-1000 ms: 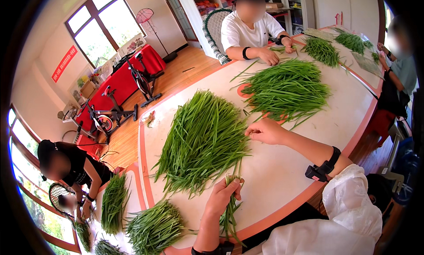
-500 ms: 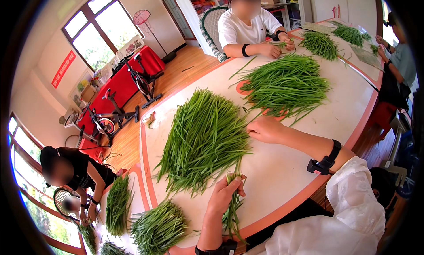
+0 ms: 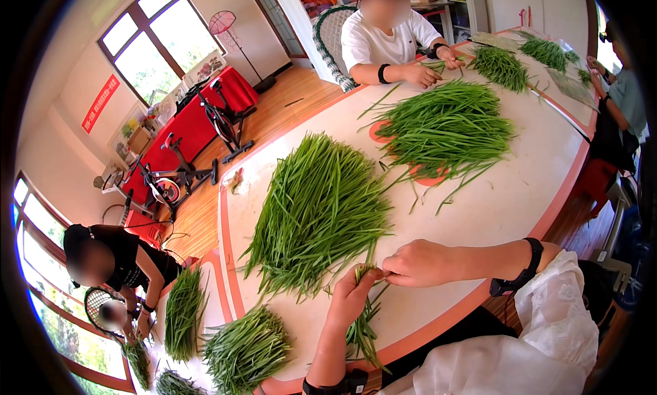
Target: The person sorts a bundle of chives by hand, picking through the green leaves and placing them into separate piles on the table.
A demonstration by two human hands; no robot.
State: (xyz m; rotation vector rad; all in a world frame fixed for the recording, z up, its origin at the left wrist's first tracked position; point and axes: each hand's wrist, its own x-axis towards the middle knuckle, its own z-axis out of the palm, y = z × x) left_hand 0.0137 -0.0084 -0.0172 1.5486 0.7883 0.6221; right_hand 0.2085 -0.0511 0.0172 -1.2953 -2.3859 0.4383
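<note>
My left hand (image 3: 348,298) is closed around a small bunch of garlic chives (image 3: 363,335), whose green leaves hang below the fist near the table's front edge. Close against its thumb, my right hand (image 3: 419,263) has its fingers pinched together at the top of the bunch. Whatever sits in that pinch is hidden. A large heap of garlic chives (image 3: 318,213) lies just beyond my left hand. To its right spreads a second loose heap of chives (image 3: 448,131).
The white table (image 3: 479,220) has an orange border. Neater chive piles (image 3: 248,350) lie at the lower left. Across the table a person in a white shirt (image 3: 387,39) handles chives; a person in black (image 3: 130,258) works at left, another (image 3: 623,87) at far right.
My right hand has come from the edge of the large heap down to my left hand, and the two now meet. My left hand keeps its hold on the chives.
</note>
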